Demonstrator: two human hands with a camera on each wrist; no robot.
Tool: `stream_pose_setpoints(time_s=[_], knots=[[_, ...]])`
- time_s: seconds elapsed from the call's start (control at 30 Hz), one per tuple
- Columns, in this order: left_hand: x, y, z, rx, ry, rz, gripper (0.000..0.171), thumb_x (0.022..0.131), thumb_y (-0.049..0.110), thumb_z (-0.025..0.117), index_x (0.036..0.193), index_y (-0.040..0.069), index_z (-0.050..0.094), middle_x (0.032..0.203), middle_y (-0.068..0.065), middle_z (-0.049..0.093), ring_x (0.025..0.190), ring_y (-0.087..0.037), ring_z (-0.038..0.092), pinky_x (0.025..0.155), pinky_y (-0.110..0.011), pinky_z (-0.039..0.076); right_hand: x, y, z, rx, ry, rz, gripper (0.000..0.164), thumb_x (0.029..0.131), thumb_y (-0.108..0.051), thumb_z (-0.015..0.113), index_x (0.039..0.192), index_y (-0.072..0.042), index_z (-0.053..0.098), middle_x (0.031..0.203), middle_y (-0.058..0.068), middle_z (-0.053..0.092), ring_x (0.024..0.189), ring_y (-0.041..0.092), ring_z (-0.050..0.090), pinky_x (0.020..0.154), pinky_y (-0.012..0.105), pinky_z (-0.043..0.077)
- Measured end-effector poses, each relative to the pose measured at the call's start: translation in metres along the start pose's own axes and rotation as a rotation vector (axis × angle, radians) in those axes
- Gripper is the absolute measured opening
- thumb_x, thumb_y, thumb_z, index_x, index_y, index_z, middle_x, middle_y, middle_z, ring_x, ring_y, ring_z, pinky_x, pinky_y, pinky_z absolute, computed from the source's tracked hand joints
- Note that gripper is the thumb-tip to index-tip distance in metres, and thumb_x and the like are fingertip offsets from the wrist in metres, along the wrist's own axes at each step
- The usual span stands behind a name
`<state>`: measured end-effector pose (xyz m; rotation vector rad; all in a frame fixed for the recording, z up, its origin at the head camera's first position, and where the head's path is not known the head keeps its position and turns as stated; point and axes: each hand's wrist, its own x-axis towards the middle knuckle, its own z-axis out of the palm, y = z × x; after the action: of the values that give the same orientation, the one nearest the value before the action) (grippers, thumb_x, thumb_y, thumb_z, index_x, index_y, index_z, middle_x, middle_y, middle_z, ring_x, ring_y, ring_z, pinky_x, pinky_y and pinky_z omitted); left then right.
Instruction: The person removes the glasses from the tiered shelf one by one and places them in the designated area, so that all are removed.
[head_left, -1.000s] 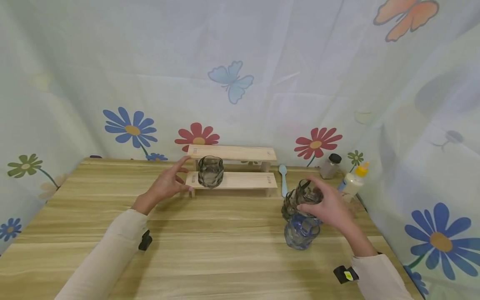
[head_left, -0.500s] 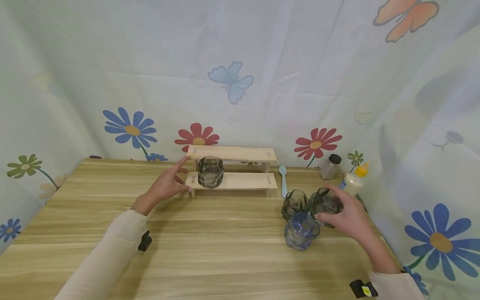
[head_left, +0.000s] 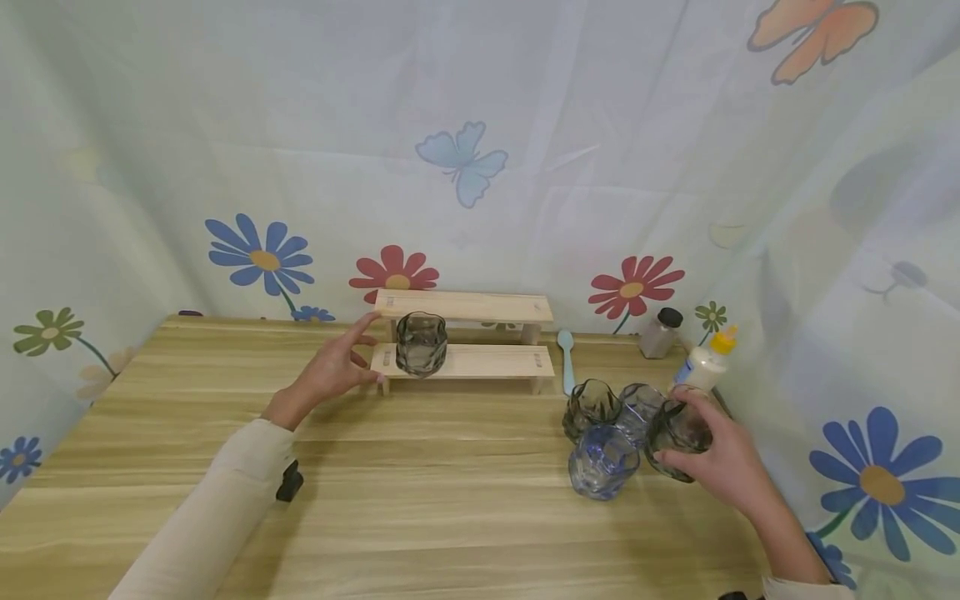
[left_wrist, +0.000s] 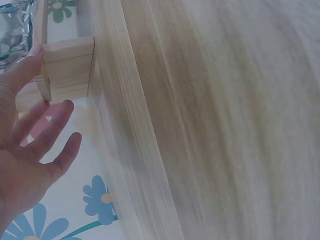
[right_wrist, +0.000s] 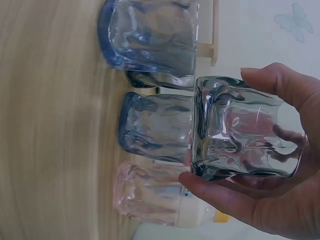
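My right hand grips a dark grey wavy glass cup between thumb and fingers. In the right wrist view this cup is lifted off the table. Beside it stand another grey cup, a blue cup and a paler bluish cup; a pink cup shows in the right wrist view. My left hand touches the left end of a two-step wooden stand, fingers spread and loosely bent. One grey cup sits on the lower step's left part.
A light blue spoon lies right of the stand. Behind the cups are a black-capped jar and a yellow-tipped bottle. Flowered cloth hangs along the back and sides of the wooden table.
My right hand has carried the grey cup right and toward me, away from beside the other grey cup, uncovering the pale bluish cup. The left hand and stand have stayed put.
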<state>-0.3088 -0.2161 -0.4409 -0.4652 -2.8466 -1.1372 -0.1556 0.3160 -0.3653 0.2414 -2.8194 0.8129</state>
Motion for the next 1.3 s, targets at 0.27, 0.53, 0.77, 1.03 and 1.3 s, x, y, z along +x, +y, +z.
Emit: stream_pose_setpoints(time_s=[0.27, 0.53, 0.77, 1.03, 1.3], knots=[[0.0, -0.002, 0.0, 0.012, 0.007, 0.003, 0.107, 0.08, 0.018, 0.085, 0.161, 0.028, 0.016, 0.14, -0.025, 0.057, 0.097, -0.036, 0.071, 0.078, -0.048, 0.058, -0.006, 0.014, 0.013, 0.017, -0.009, 0.024, 0.088, 0.068, -0.018, 0.092, 0.141, -0.003, 0.047, 0.13, 0.033, 0.057, 0.106, 0.048, 0.062, 0.083, 0.062, 0.051], [-0.001, -0.001, 0.0, 0.028, 0.009, 0.018, 0.106, 0.081, 0.017, 0.085, 0.161, 0.026, 0.016, 0.139, -0.025, 0.057, 0.098, -0.037, 0.071, 0.08, -0.051, 0.057, -0.01, 0.029, 0.028, 0.023, -0.059, 0.081, 0.096, 0.065, -0.018, 0.093, 0.143, -0.001, 0.04, 0.112, 0.029, 0.064, 0.105, 0.047, 0.061, 0.084, 0.061, 0.05], [-0.001, -0.001, 0.0, 0.031, 0.008, 0.013, 0.107, 0.081, 0.019, 0.085, 0.161, 0.026, 0.015, 0.139, -0.025, 0.057, 0.097, -0.037, 0.071, 0.08, -0.051, 0.057, -0.011, 0.037, 0.04, 0.046, -0.069, 0.101, 0.097, 0.064, -0.017, 0.093, 0.143, -0.001, 0.038, 0.12, 0.035, 0.06, 0.11, 0.053, 0.058, 0.088, 0.067, 0.047], [-0.001, 0.0, 0.0, 0.025, 0.016, 0.008, 0.107, 0.08, 0.018, 0.085, 0.161, 0.028, 0.015, 0.139, -0.025, 0.058, 0.097, -0.037, 0.071, 0.08, -0.051, 0.057, -0.011, 0.042, 0.051, 0.078, -0.074, 0.139, 0.096, 0.066, -0.015, 0.092, 0.143, -0.002, 0.036, 0.124, 0.038, 0.057, 0.113, 0.056, 0.056, 0.09, 0.068, 0.045], [0.001, 0.0, 0.001, 0.004, 0.012, 0.024, 0.107, 0.08, 0.017, 0.085, 0.161, 0.029, 0.015, 0.14, -0.025, 0.057, 0.096, -0.038, 0.071, 0.078, -0.05, 0.057, -0.01, 0.044, 0.052, 0.098, -0.107, 0.194, 0.099, 0.07, -0.021, 0.091, 0.146, -0.003, 0.03, 0.129, 0.038, 0.055, 0.121, 0.057, 0.051, 0.095, 0.069, 0.042]])
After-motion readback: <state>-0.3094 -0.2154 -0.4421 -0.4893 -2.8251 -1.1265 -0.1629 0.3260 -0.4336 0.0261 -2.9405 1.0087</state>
